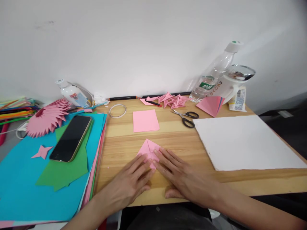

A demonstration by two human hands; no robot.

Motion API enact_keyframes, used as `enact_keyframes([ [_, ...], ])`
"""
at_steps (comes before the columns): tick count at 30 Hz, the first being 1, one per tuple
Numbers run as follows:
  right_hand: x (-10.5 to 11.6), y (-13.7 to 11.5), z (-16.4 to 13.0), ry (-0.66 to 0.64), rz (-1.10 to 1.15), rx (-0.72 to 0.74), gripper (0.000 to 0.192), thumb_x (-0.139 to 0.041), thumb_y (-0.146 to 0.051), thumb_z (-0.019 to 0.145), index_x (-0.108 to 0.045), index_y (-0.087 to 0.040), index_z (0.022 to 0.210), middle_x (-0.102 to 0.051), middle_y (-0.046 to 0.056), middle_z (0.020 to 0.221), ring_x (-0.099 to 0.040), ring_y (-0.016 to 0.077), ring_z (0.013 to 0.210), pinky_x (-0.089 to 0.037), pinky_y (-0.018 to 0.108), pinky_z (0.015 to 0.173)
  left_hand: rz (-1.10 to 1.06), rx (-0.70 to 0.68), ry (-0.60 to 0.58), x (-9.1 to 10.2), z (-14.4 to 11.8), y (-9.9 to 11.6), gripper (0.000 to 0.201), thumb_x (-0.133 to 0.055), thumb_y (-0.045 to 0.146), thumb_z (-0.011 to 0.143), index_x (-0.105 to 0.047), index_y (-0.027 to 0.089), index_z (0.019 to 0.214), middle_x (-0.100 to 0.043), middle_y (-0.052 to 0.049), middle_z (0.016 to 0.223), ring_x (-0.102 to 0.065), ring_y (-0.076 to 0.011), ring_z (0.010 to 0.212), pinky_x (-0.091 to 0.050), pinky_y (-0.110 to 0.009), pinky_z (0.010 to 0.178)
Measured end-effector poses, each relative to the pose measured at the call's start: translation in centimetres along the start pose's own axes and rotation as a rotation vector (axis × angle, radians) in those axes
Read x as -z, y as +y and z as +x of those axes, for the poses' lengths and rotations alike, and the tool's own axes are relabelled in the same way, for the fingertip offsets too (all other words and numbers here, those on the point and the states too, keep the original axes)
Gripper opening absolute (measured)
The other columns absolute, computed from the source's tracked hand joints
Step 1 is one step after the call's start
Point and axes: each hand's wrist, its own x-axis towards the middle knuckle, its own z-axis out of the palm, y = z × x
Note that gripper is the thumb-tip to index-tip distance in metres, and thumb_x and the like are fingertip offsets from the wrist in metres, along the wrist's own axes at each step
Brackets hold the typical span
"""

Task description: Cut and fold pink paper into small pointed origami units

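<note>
A folded pink paper square [148, 146] lies turned like a diamond on the wooden table, creases running across it. My left hand [130, 180] rests with stretched fingers on its left and lower part. From the other side, my right hand [178, 174] lays its outstretched fingers on the right part, the thumb lower down at the table. Both hands hide the paper's lower edges. Just beyond it lies a stack of pink square paper [145, 120].
Scissors [187, 117], a white board [249, 143] and folded pink pieces [172, 100] lie right and behind. A clear bottle [213, 75] and a mug [231, 83] stand near the wall. Leftward, a phone [72, 138] rests on green and blue paper [21, 179]; a tape ring [117, 111] lies nearby.
</note>
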Motion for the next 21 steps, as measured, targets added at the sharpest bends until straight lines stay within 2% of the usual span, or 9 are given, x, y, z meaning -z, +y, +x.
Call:
enact_keyframes([
  [8,-0.2,0.06,0.03,-0.013,0.007,-0.014,0.086,-0.062,-0.05,0.079,-0.023,-0.011,0.145,-0.015,0.019,0.151,-0.007,0.0307,0.14,-0.021,0.047,0.114,0.02,-0.011,0.015,0.01,0.17,0.02,0.036,-0.048,0.03,0.092,-0.055,0.01,0.121,-0.06,-0.009,0.125,-0.042,-0.0266,0.128,-0.039,-0.044,0.107],
  [21,-0.05,0.45,0.11,-0.009,0.014,0.022,0.086,-0.065,-0.051,0.076,-0.028,-0.011,0.143,-0.019,0.021,0.15,-0.008,0.0311,0.14,-0.022,0.047,0.113,0.043,0.009,0.038,0.26,0.06,-0.02,0.036,-0.04,0.03,0.095,-0.055,0.009,0.12,-0.059,-0.006,0.127,-0.047,-0.0264,0.124,-0.045,-0.041,0.102],
])
